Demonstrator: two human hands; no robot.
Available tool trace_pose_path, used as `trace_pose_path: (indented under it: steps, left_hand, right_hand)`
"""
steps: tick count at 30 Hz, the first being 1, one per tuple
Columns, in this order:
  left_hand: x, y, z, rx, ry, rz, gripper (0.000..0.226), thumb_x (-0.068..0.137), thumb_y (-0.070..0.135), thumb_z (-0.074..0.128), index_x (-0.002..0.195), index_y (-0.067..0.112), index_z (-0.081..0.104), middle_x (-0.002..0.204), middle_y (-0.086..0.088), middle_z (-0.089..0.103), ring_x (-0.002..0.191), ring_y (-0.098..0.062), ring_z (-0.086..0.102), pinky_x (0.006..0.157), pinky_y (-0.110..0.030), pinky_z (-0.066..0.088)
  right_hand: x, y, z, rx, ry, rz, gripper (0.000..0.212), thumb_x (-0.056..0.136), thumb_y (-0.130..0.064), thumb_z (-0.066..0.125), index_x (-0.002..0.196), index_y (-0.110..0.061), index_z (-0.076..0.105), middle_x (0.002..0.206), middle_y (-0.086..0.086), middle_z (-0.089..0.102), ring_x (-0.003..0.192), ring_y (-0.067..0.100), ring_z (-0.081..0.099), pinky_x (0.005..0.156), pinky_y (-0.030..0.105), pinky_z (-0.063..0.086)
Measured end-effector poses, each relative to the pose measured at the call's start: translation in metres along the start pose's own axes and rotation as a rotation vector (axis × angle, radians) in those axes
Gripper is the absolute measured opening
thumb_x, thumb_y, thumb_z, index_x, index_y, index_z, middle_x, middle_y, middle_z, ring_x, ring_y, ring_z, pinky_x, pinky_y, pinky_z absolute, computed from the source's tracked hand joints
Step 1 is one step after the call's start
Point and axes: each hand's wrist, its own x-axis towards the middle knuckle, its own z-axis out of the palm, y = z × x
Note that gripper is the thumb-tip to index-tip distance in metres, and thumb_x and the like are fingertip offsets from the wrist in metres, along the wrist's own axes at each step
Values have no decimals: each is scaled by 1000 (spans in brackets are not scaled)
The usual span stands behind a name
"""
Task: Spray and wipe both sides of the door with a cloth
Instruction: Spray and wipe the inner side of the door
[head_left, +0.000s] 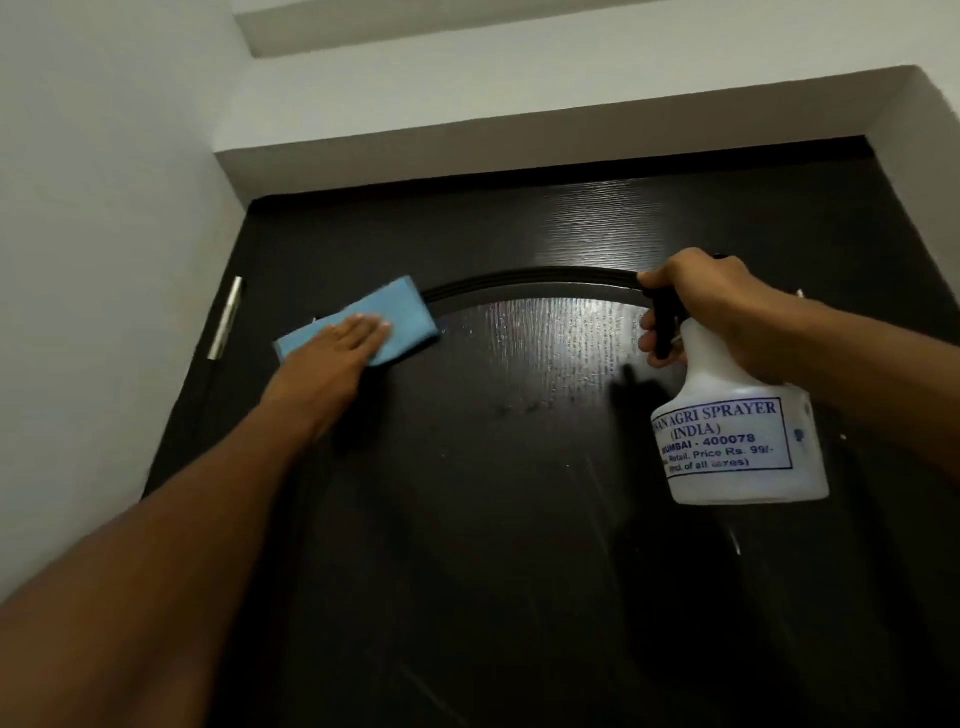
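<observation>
step: wiping the upper panel of the door (519, 545) on this side; other side not in view, so I judge the task well short of done
left hand (343, 345): flat, fingers straight, pressing the cloth (397, 306) to the door, not curled round it
right hand (711, 306): clenched round the sprayer (743, 431) neck, fingers at the black trigger
cloth place: blue, folded, upper left of door, on the left end of the arched moulding (519, 274), near and right of the hinge (226, 319)
cloth vs grip: under palm and fingers; cloth sticks out far past the fingertips and left of the palm heel
sprayer vs grip: white body hangs below the fist, right side of door, well apart from cloth; cannot tell if it touches the door
wet patch (571, 338): droplets glinting under the arch, between the two hands
door place: dark woodgrain, fills the view ahead, white wall (104, 208) on the left
do it well: keep palm flat with even pressure, sweep right along the arch groove into the wet patch, overlap passes, work downward, refold when damp
watch: cloth could slip from under a flat palm at the moulding ridge; keep sprayer clear of the wipe path
</observation>
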Motion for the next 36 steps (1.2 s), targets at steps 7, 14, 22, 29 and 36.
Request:
trace_pose_path:
  steps: [7,14,22,29,36]
  left_hand:
    - [-31,20,44,-409,257,-542,74,90,-3,49,155,14,21,162,-11,18,150,-28,13,122,-46,13]
    - [38,185,17,-630,411,-683,63,93,2,49,152,11,28,161,-13,21,149,-29,14,122,-47,13]
    - [68,360,-8,-648,383,-421,70,96,12,50,156,10,14,164,-12,9,151,-26,3,124,-41,1]
    - [76,498,-37,-776,267,-187,70,96,9,45,157,14,10,164,-10,4,152,-23,0,124,-40,1]
    - [78,510,-17,-546,296,41,73,95,9,46,157,17,7,165,-9,1,151,-25,-6,123,-43,-3]
  right_hand:
    - [-4,-12,16,-3,-2,-2,20,99,-26,54,102,-7,61,82,12,66,71,27,67,63,37,57]
    - [-14,0,-45,-68,69,-7,18,98,-23,52,101,-8,61,76,11,64,64,23,65,60,33,57]
    - [-18,22,-150,-162,171,32,18,99,-30,53,95,-14,61,71,9,65,62,22,65,61,33,59]
    - [-29,31,-217,-246,222,43,18,99,-27,53,94,-12,60,77,10,65,61,23,65,50,28,57]
    - [-41,33,-256,-282,201,46,17,101,-27,51,102,-12,59,79,10,64,61,22,64,42,24,55]
